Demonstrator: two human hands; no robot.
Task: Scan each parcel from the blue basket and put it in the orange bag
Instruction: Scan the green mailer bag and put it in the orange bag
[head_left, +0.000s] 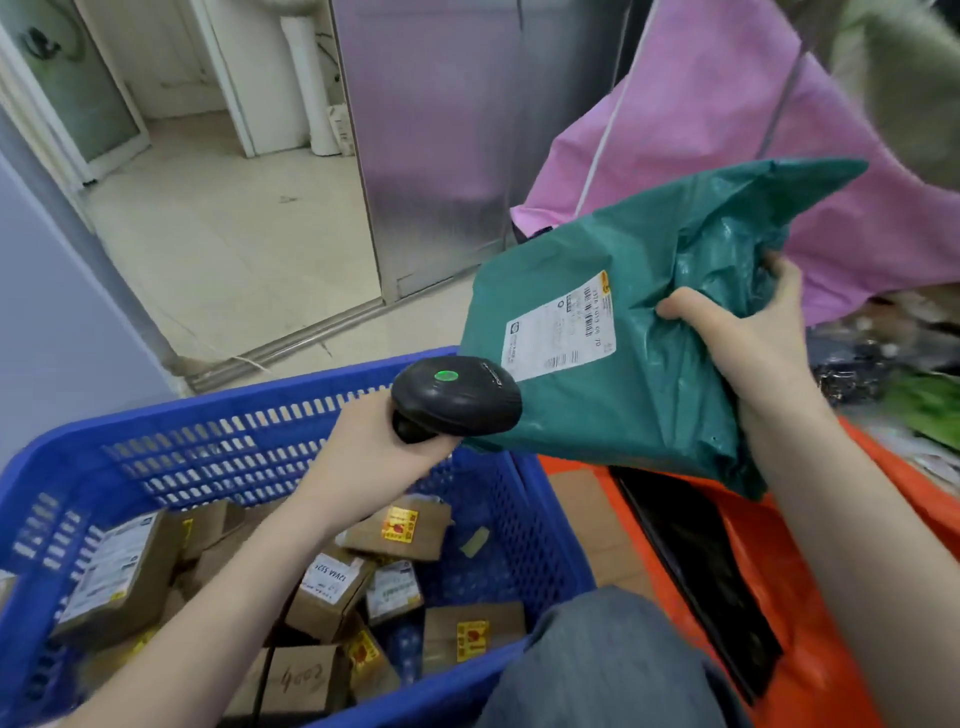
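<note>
My right hand (748, 332) grips a green plastic mailer parcel (639, 395) by its crumpled right side, held up above the orange bag (810, 613). A white shipping label (561, 332) faces me. My left hand (374, 447) is closed on a black barcode scanner (457, 397) whose green light is lit; its head sits just below and left of the label. The blue basket (270, 431) at lower left holds several small brown cardboard parcels (327, 597). The orange bag gapes open with a dark interior.
A pink bag (727, 145) hangs behind the green parcel. Dark and green packages (893, 384) lie at the right edge. A metal partition (436, 156) and a tiled floor (234, 249) stand beyond the basket. My knee (602, 665) is between basket and bag.
</note>
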